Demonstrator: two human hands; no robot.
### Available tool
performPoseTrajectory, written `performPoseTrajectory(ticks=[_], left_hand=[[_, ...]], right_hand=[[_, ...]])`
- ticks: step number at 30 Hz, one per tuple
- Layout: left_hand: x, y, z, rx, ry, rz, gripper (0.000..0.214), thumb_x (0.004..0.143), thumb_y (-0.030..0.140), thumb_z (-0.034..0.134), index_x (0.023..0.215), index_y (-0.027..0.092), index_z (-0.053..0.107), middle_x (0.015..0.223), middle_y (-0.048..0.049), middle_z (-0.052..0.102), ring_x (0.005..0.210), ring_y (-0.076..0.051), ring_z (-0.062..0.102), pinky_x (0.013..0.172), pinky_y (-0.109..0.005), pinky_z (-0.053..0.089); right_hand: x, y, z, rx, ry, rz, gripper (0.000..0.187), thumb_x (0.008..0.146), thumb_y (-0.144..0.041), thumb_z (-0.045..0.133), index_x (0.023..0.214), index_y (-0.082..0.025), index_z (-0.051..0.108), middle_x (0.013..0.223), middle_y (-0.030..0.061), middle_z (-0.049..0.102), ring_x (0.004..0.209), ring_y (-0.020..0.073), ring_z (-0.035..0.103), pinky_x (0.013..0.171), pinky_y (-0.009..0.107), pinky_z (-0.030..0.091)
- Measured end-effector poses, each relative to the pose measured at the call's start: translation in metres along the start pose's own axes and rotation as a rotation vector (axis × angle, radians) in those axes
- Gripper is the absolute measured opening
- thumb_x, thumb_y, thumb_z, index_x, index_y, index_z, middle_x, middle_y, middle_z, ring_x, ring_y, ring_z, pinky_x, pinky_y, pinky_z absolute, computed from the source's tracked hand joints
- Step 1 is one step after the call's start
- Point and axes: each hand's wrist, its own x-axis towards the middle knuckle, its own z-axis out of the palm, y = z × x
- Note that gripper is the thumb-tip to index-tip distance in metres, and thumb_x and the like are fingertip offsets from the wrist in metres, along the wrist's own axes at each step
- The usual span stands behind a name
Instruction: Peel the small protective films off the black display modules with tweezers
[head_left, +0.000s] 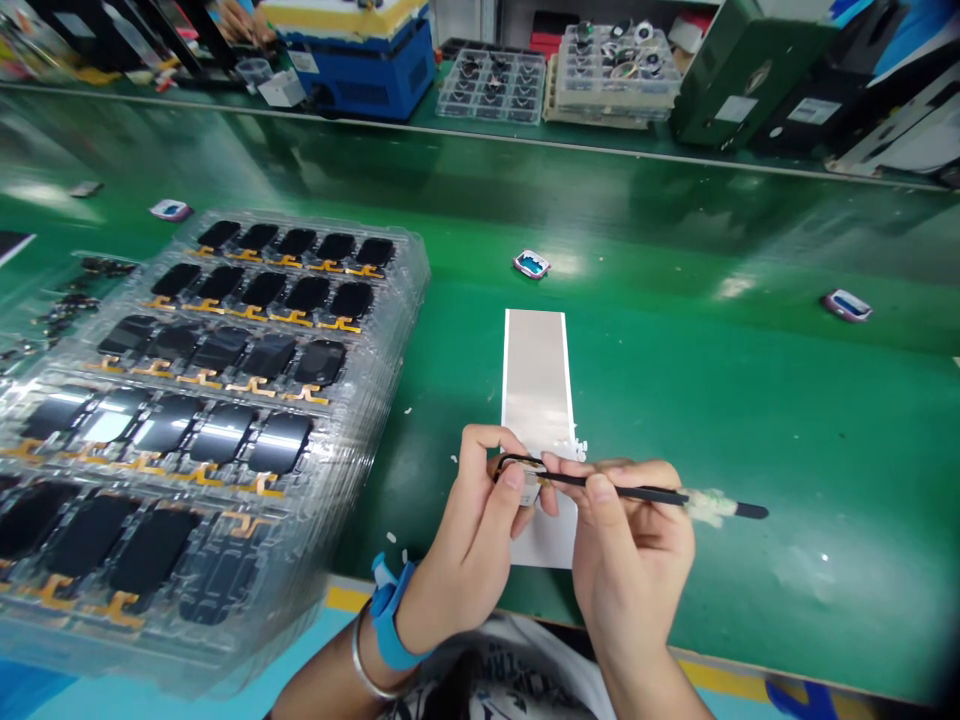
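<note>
Watching, I saw the left hand [469, 545] pinch a small part [529, 491] at lower centre of frame; the right hand [637, 540] gripped a black tool [643, 493]. Light, steady contact seemed wisest.

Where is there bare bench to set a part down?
Widest: green bench right of the paper strip, below the far-right frame. Narrower: between the strip's top and the tray stack. Crowded: the strip's lower half, under left hand and right hand, white scraps alongside.
</note>
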Motion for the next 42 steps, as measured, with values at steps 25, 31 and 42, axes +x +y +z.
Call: performPoseTrajectory(ticks=[25,31,42], left_hand=[[0.005,0.001,-0.001,0.031,0.123,0.095,0.011,0.106,0.030,0.038,0.099,0.024,0.043,0.064,0.0054,0.058,0.050,-0.007,0.045,0.048,-0.014,0.039],[0.008,0.000,-0.005,0.070,0.108,0.128,0.011,0.103,0.031,0.046,0.096,0.024,0.042,0.062,0.0070,0.057,0.045,-0.005,0.045,0.042,-0.011,0.035],[0.001,-0.004,-0.002,0.248,-0.057,0.039,0.015,0.100,0.024,0.051,0.097,0.024,0.036,0.074,0.0031,0.067,0.050,-0.006,0.049,0.050,-0.017,0.039]], right_hand=[[-0.005,-0.007,-0.010,-0.063,0.047,-0.106,0.014,0.088,-0.008,0.063,0.092,-0.021,0.065,0.086,0.0004,0.071,0.084,0.0171,0.076,0.073,0.030,0.067],[0.001,-0.020,-0.024,-0.083,0.150,-0.165,0.010,0.086,-0.009,0.065,0.088,-0.018,0.063,0.082,0.0009,0.072,0.077,0.0155,0.075,0.078,0.034,0.066],[0.012,-0.022,-0.059,-0.301,0.321,-0.194,0.012,0.083,-0.017,0.074,0.088,-0.018,0.063,0.082,0.0009,0.074,0.076,0.0152,0.076,0.072,0.026,0.062]])
